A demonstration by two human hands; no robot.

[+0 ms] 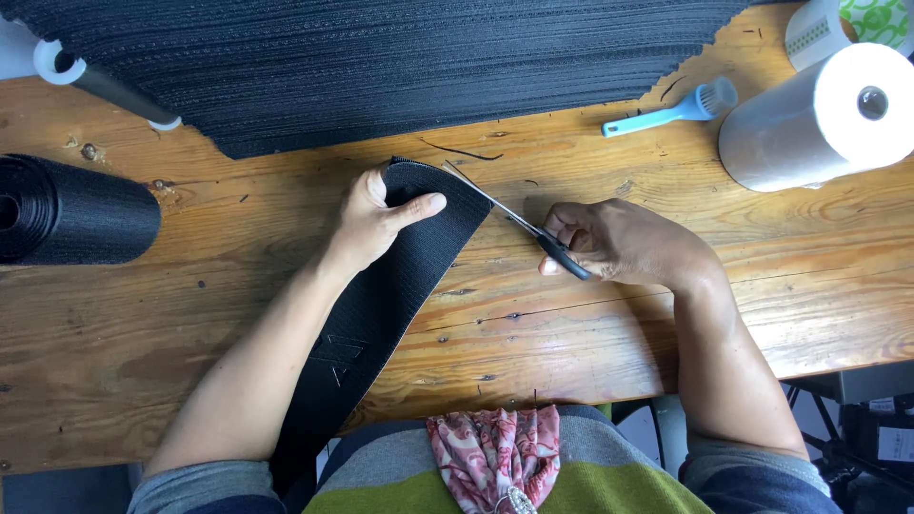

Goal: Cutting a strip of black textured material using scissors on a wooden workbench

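Black webbing strap (381,305) runs up the wooden bench (590,324) from the person's lap, its rounded end pinned flat under the left hand (376,219), fingers spread over it. The right hand (619,243) is closed around the handles of scissors (519,224), whose blades reach the strap's end edge. A blue brush (671,112) and a white film roll (819,119) lie beyond.

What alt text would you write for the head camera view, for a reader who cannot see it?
A person's left hand presses a wide black woven strap on a worn wooden table, while the right hand holds black-handled scissors at the strap's end. Around them lie black fabric rolls, a light blue plastic brush and a white plastic film roll.
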